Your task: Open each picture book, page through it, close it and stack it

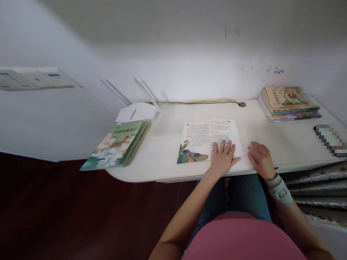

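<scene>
An open book point(202, 139) with printed text and a plant picture on its lower left page lies on the white desk point(168, 151). My left hand point(222, 157) rests flat on the book's right page, fingers stretched out and apart. My right hand point(260, 159) lies palm down on the bare desk just right of the book, fingers loosely extended, holding nothing. A grey strap wraps my right wrist point(280, 190).
A green-covered book stack point(116, 146) overhangs the desk's left end, beside a white router point(137, 112) with antennas. A stack of picture books point(290, 103) sits at the back right. A yellow cable point(200, 102) runs along the wall. Dark wooden floor lies to the left.
</scene>
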`<state>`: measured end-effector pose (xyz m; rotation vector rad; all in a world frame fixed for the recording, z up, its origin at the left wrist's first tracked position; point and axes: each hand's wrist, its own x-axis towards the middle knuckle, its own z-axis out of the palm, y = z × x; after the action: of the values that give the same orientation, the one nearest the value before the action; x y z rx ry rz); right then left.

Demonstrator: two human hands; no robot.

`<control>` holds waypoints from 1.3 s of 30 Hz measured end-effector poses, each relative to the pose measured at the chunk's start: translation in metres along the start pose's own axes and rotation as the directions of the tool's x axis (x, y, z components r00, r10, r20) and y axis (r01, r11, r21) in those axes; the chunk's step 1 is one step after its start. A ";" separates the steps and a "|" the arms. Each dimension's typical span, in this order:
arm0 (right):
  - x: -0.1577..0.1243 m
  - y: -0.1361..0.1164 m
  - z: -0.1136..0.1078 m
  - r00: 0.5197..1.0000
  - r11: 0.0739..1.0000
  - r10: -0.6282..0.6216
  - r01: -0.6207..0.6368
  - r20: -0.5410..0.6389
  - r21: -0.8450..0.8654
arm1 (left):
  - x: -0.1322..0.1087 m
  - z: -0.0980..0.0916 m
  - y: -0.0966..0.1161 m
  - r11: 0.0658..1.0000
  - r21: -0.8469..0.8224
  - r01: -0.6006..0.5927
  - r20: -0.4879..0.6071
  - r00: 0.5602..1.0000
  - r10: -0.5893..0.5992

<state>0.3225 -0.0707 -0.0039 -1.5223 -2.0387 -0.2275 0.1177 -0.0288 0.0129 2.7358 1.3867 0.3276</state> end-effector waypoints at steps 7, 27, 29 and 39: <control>-0.002 -0.020 0.002 0.986 0.995 -0.087 0.093 0.139 -0.033 | 0.000 -0.002 0.000 0.999 -0.016 0.043 0.017 0.999 -0.043; -0.002 -0.016 0.001 0.981 0.996 -0.087 0.084 0.171 0.023 | -0.008 -0.032 -0.005 0.988 -0.096 0.124 -0.151 0.979 -0.138; -0.001 -0.017 0.000 0.983 0.996 -0.086 0.082 0.163 0.027 | -0.005 -0.037 -0.030 0.907 -0.068 0.415 -0.040 0.908 -0.418; -0.003 -0.013 -0.003 0.993 0.999 -0.033 0.031 0.116 0.025 | 0.004 -0.025 -0.018 0.999 -0.005 0.045 0.114 0.993 -0.044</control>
<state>0.3121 -0.0790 -0.0003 -1.5217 -2.1504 -0.1298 0.1007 -0.0163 0.0355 2.6667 1.4123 0.1711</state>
